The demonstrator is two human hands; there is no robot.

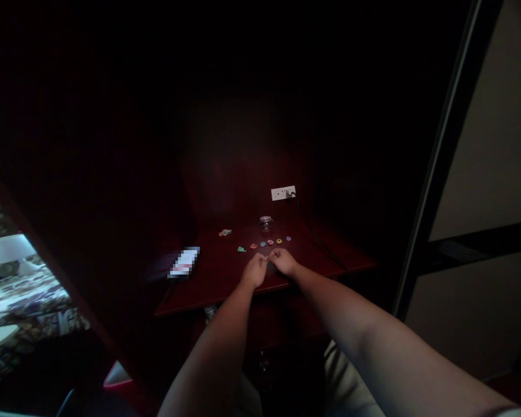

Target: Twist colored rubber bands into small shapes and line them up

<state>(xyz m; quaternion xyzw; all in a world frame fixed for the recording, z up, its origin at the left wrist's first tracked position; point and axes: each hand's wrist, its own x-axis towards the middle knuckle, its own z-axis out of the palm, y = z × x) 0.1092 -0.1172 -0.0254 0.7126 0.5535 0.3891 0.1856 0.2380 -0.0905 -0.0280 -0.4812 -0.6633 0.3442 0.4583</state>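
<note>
My left hand (256, 270) and my right hand (283, 263) meet over the front of the dark red desk (226, 292), fingertips pinched together. Between them shows a small pale-green item (266, 258), too small to name, with both hands closed on it. Just beyond lies a row of several small coloured ring-like pieces, among them a green piece (241, 249), an orange piece (253, 246), a pink ring (270, 242), a yellow ring (279, 241) and a purple piece (289, 238). Behind this row stands a small clear jar (265, 225).
A little pile of similar pieces (225, 232) lies at the back left. On the left side is a phone-like device (184, 262) with a blurred bright screen. A wall socket (283, 193) holds a plug, its black cable (319, 234) running down the right side.
</note>
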